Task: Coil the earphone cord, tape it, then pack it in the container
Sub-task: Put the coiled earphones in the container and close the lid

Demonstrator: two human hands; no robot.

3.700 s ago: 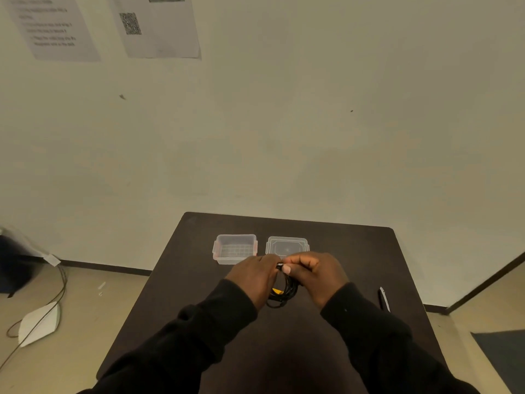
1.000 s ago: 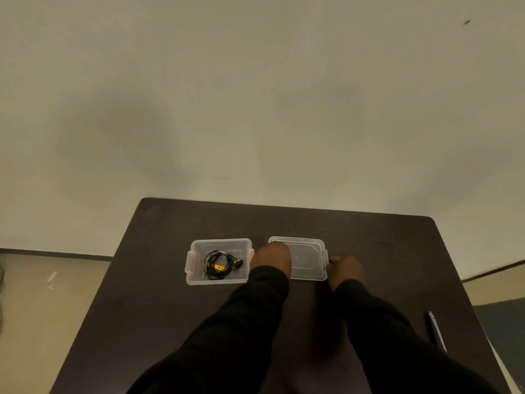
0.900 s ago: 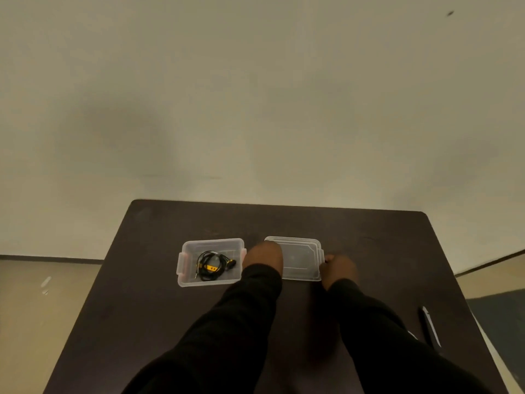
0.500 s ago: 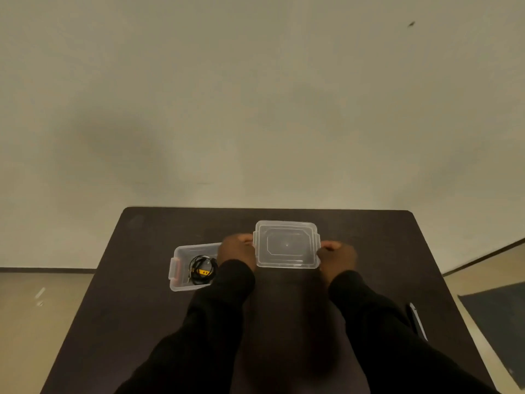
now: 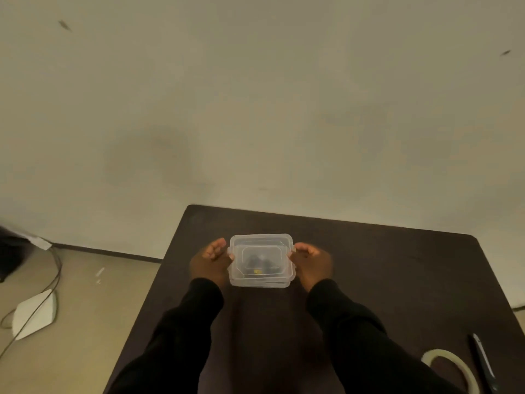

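A small clear plastic container [image 5: 260, 281] stands on the dark table [image 5: 383, 280], with its clear lid [image 5: 261, 241] lying on top of it. Through the lid I make out the coiled black earphone cord [image 5: 257, 263] with a yellow spot. My left hand [image 5: 211, 263] presses against the container's left side, fingers at the lid's edge. My right hand [image 5: 311, 264] holds the right side the same way. Both forearms wear black sleeves.
A roll of clear tape [image 5: 451, 368] and a dark pen-like tool [image 5: 483, 362] lie at the table's near right corner. On the floor to the left are a white device [image 5: 34, 314] and cables [image 5: 55, 268]. A pale wall stands behind the table.
Both hands lifted the lid from beside the container and carried it left onto the container holding the cord. The view has shifted, so the tape roll now shows.
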